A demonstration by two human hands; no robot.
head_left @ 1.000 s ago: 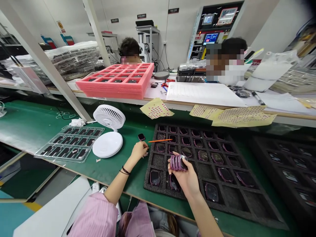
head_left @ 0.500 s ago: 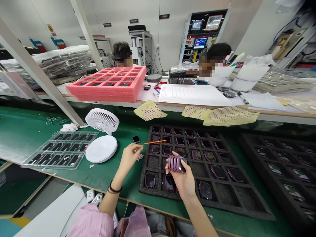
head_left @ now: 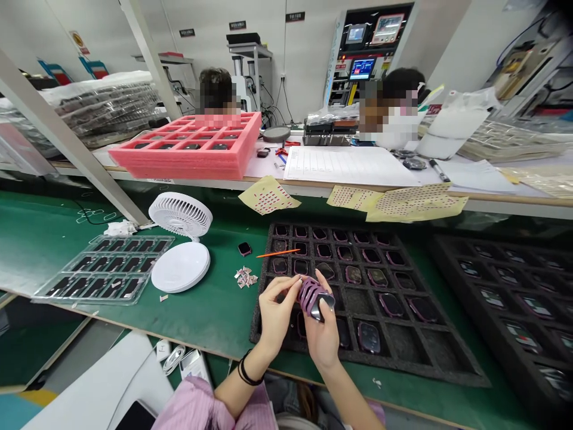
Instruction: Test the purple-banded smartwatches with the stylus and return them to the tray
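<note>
The right hand curls around a purple ribbed watch, cradling it from below with the fingers up its side, while the left hand reaches across, its thumb and fingertips pinching the ribbed edge. The watch is held just over a black foam tray of square compartments, many holding purple-edged watches. On the green surface beside it lie a loose dark watch, paper scraps and an orange stick resting partly over the tray's edge. Further left are a white fan and a clear plastic tray, with yellow sheets along the far edge
</note>
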